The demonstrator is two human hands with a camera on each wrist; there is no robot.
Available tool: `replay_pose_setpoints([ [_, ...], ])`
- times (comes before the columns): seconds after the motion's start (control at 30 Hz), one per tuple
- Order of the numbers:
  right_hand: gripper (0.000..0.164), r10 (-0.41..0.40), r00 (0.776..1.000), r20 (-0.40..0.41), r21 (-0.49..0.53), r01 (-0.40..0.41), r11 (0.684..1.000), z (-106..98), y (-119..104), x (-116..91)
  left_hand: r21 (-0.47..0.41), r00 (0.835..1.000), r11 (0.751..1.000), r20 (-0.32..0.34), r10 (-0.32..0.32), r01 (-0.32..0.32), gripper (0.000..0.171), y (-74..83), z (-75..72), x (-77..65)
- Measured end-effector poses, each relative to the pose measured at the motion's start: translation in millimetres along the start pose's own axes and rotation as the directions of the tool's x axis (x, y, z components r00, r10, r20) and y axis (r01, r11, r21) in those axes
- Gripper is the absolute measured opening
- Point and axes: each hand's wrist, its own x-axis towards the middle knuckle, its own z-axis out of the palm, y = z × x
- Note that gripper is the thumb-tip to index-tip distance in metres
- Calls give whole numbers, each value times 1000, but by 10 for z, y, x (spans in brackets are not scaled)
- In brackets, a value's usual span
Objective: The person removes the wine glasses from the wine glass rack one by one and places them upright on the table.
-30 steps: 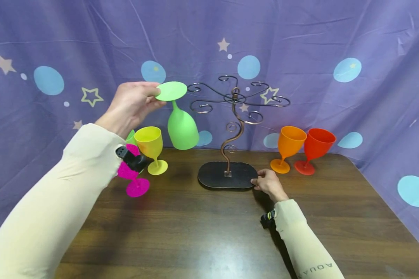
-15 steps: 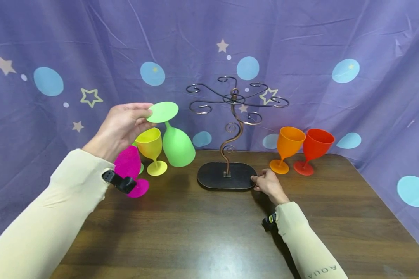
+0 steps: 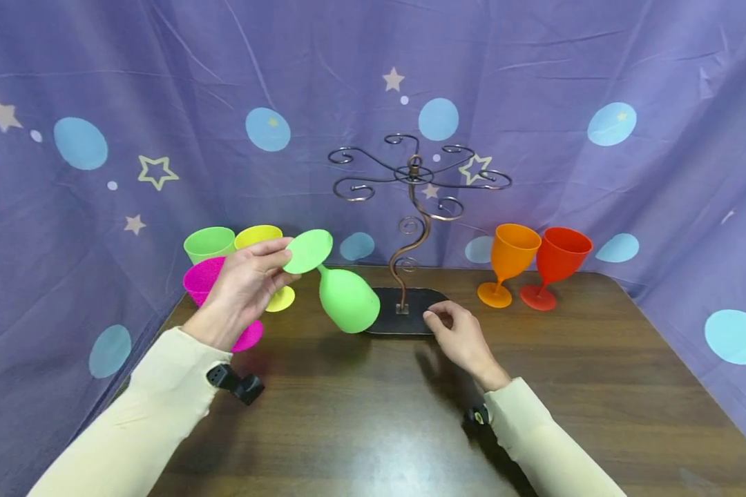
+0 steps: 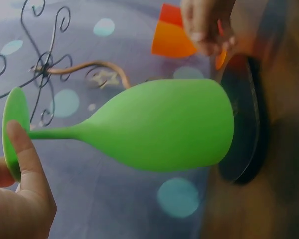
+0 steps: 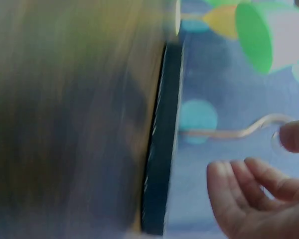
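Note:
A green goblet (image 3: 349, 301) hangs upside down and tilted, its bowl in front of the left end of the stand's base. My left hand (image 3: 249, 283) pinches the rim of its foot (image 4: 16, 134) between thumb and fingers. The stand has a black oval base (image 3: 404, 324), a wavy copper stem and curled wire arms (image 3: 413, 174). By the right end of that base is my right hand (image 3: 463, 338), its fingers loosely bent. In the right wrist view the right hand (image 5: 259, 199) has a gap between thumb and fingers and holds nothing.
Behind my left hand stand a second green goblet (image 3: 209, 241), a yellow goblet (image 3: 258, 235) and a magenta goblet (image 3: 202, 277), partly hidden. An orange goblet (image 3: 513, 252) and a red goblet (image 3: 559, 257) stand upright at the right back. A purple curtain (image 3: 323, 55) backs the wooden table (image 3: 360, 421).
My left hand has lowered the green goblet, then brought it right, and tilted it more. My right hand has let go of the base's edge and lifted slightly leftward.

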Motion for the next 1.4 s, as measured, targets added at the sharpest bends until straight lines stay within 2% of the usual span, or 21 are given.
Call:
replay_pose_setpoints([
  [0.13,23,-68,994,84,184,51,982,43,-139,-121,-17,1000,1000,-9,-23,23,18,-226,-8,-37],
  [0.23,28,-95,984,152,325,41,945,69,-214,-210,-61,999,997,-17,-49,48,20,-380,-27,-73],
  [0.33,33,-115,974,193,402,29,915,84,-252,-284,-118,996,990,-42,-77,72,20,-500,-55,-102],
  [0.4,33,-96,973,210,471,-14,882,82,-260,-323,-157,993,984,-61,-99,88,19,-564,-74,-116],
  [0.47,33,-57,969,241,573,-95,814,81,-260,-347,-191,989,975,-81,-127,110,19,-613,-98,-128],
  [0.6,35,55,955,292,745,-263,613,82,-247,-374,-257,980,956,-103,-172,141,18,-716,-142,-141],
  [0.63,35,78,952,296,766,-285,576,88,-244,-378,-266,979,953,-105,-177,143,18,-747,-153,-146],
  [0.67,34,98,952,290,776,-293,559,96,-241,-381,-270,978,952,-108,-179,145,18,-782,-164,-146],
  [0.73,31,139,955,260,769,-292,568,114,-238,-387,-265,977,953,-112,-182,147,18,-860,-191,-155],
  [0.9,21,222,960,173,715,-277,642,134,-231,-411,-218,974,961,-110,-199,172,20,-1067,-270,-198],
  [1.03,20,210,969,130,678,-242,694,80,-237,-443,-196,976,965,-98,-197,175,23,-1196,-319,-221],
  [1.13,21,158,983,93,628,-181,757,-7,-263,-465,-189,979,965,-62,-195,180,24,-1270,-331,-223],
  [1.27,18,39,998,43,488,-55,871,-191,-336,-479,-191,976,958,-3,-216,212,20,-1369,-322,-217],
  [1.33,15,-40,999,32,395,24,918,-303,-388,-484,-174,972,957,12,-233,231,18,-1425,-310,-212],
  [1.4,13,-115,993,37,300,98,949,-432,-441,-494,-142,968,957,17,-252,251,18,-1480,-290,-201],
])
